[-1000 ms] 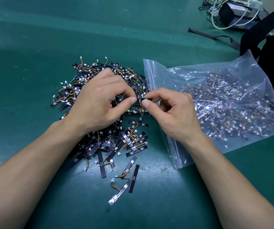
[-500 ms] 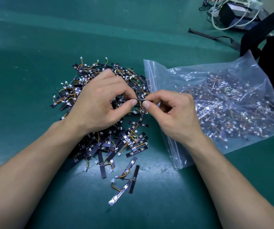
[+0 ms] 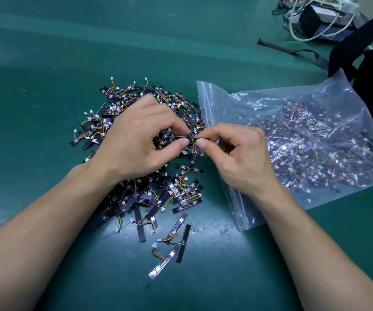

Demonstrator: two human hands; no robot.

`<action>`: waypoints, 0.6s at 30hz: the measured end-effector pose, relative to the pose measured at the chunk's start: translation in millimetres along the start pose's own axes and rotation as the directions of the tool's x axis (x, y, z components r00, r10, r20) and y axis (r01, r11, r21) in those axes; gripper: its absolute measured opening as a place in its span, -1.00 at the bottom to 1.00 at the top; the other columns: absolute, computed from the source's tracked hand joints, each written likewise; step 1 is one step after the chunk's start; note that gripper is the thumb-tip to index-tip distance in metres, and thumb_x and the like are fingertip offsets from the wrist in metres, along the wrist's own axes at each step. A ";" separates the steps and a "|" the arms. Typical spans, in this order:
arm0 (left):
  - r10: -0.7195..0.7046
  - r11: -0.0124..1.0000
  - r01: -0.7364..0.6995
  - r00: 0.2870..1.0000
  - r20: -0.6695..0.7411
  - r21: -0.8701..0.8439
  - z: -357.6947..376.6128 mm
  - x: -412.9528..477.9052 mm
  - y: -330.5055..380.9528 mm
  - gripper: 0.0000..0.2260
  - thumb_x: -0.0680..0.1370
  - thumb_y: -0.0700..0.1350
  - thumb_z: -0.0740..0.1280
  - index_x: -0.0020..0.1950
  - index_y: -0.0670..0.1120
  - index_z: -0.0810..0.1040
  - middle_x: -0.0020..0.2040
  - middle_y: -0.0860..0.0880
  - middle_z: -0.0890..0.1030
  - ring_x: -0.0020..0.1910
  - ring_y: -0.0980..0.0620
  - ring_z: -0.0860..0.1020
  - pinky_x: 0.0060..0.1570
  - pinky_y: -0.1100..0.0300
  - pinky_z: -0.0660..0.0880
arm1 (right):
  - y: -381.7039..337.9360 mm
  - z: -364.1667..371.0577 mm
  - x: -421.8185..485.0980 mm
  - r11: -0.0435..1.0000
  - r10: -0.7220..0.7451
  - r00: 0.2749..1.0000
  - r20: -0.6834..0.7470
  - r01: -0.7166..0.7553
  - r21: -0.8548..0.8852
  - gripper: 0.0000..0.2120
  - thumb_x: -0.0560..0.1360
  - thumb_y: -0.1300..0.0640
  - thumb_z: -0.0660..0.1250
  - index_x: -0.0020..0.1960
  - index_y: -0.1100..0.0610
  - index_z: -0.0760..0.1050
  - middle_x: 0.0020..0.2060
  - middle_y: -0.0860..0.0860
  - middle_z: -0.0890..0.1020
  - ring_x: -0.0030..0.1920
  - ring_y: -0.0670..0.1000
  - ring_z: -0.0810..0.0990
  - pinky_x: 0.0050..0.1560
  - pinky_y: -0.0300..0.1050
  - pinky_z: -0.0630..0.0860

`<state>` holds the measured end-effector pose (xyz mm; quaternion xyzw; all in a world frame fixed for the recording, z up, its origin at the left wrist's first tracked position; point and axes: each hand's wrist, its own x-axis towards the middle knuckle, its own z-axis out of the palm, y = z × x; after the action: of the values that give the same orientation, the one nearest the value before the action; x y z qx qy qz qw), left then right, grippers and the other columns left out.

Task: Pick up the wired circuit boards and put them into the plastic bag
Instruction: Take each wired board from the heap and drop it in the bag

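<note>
Pinching from both sides, a person's two hands hold one thin black circuit board (image 3: pixel 188 137) above a green surface (image 3: pixel 46 63). At left, the heap of wired circuit boards (image 3: pixel 104 122) sprawls in a tangle of orange and yellow leads and white plugs, and the left grip (image 3: pixel 133 142) hangs over its middle, thumb and forefinger pressed onto the strip's left end, the other fingers curled above. A few loose boards (image 3: pixel 181 243) lie apart from the heap at the near edge. The right grip (image 3: pixel 241 158) pinches the strip's other end between thumb and forefinger, the hand hanging just over the zip edge (image 3: pixel 205 102) of the plastic bag (image 3: pixel 226 104), which lies flat to the right, already holding a good many boards. Whether the zip is open cannot be told. Beyond the bag, at far right, sit white cables (image 3: pixel 297 30) and a black strap (image 3: pixel 293 49). By the look of it the piece is lifted and not yet bagged, with much of the heap left to move. The risks lie in the wires and the bag mouth: a lead snagged in the heap could drag neighbours along or tug the strip from so light a pinch. Pulling from both ends could flex the slim board and strain its solder joints. A mouth lying flat may refuse the piece unless one hand lets go to open it, and a careless lift of the bag could spill what is already inside.
</note>
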<state>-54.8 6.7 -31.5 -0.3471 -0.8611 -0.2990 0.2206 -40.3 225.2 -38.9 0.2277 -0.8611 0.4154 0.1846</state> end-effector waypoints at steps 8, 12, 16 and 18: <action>0.000 1.000 0.000 1.000 -0.016 0.017 0.9 0.6 1.4 -0.89 0.59 -0.12 0.42 -0.08 -0.14 0.67 -0.17 -0.04 0.64 -0.17 -0.14 0.48 -0.11 -0.04 0.45 | -2.5 0.9 -0.6 0.998 0.043 0.999 -0.021 -0.042 0.041 -0.96 0.48 0.10 0.50 -0.07 -0.01 0.69 -0.34 -0.15 0.62 -0.47 -0.01 0.48 -0.42 -0.30 0.35; -0.001 1.000 0.001 1.000 -0.011 0.007 0.1 0.3 1.3 -0.90 0.58 -0.10 0.43 -0.07 -0.12 0.68 -0.16 0.00 0.65 -0.16 -0.09 0.47 -0.09 0.02 0.44 | -0.5 0.5 0.0 0.999 0.026 1.000 -0.014 -0.026 0.026 -0.97 0.50 0.15 0.50 -0.12 0.06 0.70 -0.36 -0.22 0.57 -0.46 -0.10 0.44 -0.36 -0.40 0.28; -0.009 1.000 0.009 1.000 -0.002 -0.004 -0.7 0.1 1.0 -0.89 0.57 -0.07 0.44 -0.03 -0.10 0.69 -0.14 0.02 0.66 -0.15 -0.04 0.45 -0.08 0.07 0.42 | -1.0 1.3 0.3 1.000 -0.006 1.000 -0.009 0.006 0.007 -0.97 0.50 0.18 0.50 -0.12 0.10 0.70 -0.36 -0.22 0.56 -0.43 -0.17 0.45 -0.33 -0.42 0.29; -0.005 1.000 0.005 1.000 0.001 -0.004 -0.6 0.1 1.1 -0.90 0.57 -0.07 0.44 -0.03 -0.09 0.69 -0.14 0.02 0.66 -0.15 -0.05 0.45 -0.08 0.07 0.41 | -1.4 1.0 0.2 1.000 -0.002 1.000 -0.014 0.003 0.012 -0.96 0.50 0.19 0.50 -0.13 0.10 0.70 -0.36 -0.21 0.57 -0.43 -0.17 0.45 -0.33 -0.41 0.29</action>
<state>-53.9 6.9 -30.6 -0.3457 -0.8615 -0.3009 0.2186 -39.9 223.6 -38.5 0.2270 -0.8570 0.4220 0.1896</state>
